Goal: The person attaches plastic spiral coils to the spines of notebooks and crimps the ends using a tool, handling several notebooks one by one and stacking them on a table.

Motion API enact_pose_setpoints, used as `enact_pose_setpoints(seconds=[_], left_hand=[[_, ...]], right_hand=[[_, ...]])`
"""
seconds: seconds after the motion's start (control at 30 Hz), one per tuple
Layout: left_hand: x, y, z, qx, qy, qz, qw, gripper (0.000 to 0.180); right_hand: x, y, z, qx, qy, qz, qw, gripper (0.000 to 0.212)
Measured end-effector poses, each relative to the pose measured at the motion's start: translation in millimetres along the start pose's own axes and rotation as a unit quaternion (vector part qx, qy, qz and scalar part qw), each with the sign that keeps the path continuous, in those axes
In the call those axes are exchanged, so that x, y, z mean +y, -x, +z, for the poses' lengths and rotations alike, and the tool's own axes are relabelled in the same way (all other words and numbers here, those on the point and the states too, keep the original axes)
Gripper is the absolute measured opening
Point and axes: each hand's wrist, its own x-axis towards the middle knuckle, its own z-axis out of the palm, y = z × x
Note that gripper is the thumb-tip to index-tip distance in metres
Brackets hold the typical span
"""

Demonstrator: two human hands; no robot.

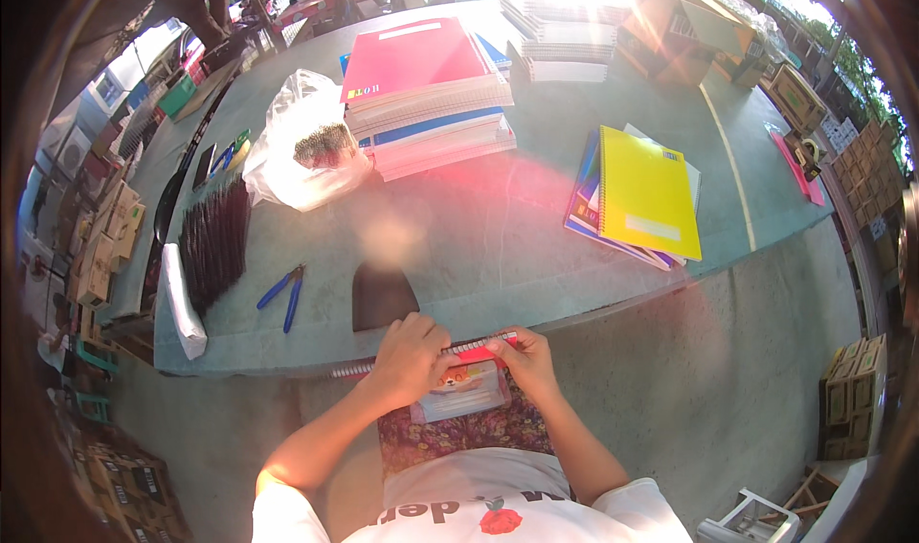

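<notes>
Much of the spiral-bound red notebook is kept from view: its middle is covered by the left hand, and its right end by the thumb and fingers of the right hand. It is seen nearly edge-on, so its cover cannot be made out. The fingertips of both hands are partly hidden, and how far they reach beneath cannot be told. Just below, a clear pouch with an orange animal picture is partly overlapped by the left hand; whether it is joined to the notebook cannot be told. At the top, the white stack is washed out by glare, and the contents of the plastic bag are only partly shown as a dark, bristly mass. A dark flat shape on the worktop is hard to identify.

The notebook is held at the near edge of the worktop, above the lap, pinched by both hands. It is shown as a narrow, bright red strip, tilted up toward the right, with a row of pale wire loops along its upper side. More loops are seen left of the left hand. Pliers with blue handles are lying open nearby.
</notes>
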Motion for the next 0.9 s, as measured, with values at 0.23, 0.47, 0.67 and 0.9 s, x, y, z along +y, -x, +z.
enact_pose_setpoints(seconds=[0.23, 0.47, 0.67, 0.9], left_hand=[[-4.4, 3.7, 14.7, 0.028, -0.019, 0.027, 0.999, 0.020], [-4.7, -4.8, 20.7, 0.038, 0.011, 0.016, 0.999, 0.020], [-0.1, -22.9, 24.3, 0.076, 0.098, 0.037, 0.992, 0.020], [17.7, -31.7, 42.3, 0.039, 0.158, 0.063, 0.985, 0.019]], right_hand=[[-9.4, 7.5, 5.0, -0.043, -0.016, -0.032, 0.998, 0.018], [-9.8, 6.3, 1.1, -0.026, -0.071, -0.007, 0.997, 0.017], [-0.6, 4.2, -2.2, -0.024, 0.004, -0.024, 0.999, 0.012], [6.6, 9.1, -5.1, -0.015, 0.134, -0.068, 0.988, 0.013]])
